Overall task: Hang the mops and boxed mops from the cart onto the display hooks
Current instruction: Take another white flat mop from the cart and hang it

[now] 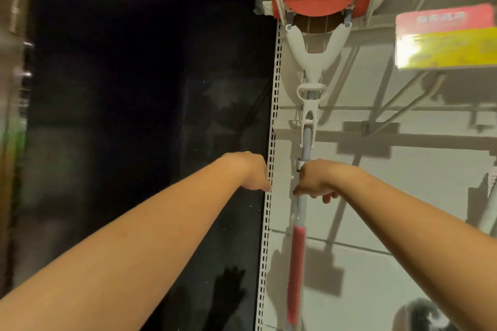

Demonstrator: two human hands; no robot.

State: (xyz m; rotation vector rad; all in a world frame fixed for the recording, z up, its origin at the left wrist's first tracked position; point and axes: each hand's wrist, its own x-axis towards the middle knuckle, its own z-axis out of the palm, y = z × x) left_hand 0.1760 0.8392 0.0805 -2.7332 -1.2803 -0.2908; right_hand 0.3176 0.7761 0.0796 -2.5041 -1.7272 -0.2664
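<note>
Hanging head-up against the white display panel (403, 196), the mop (306, 142) had its grey pole gripped by the right hand (313, 183). Left hand (255, 172) hovered beside the slotted upright (271, 142); finger state unclear.
</note>
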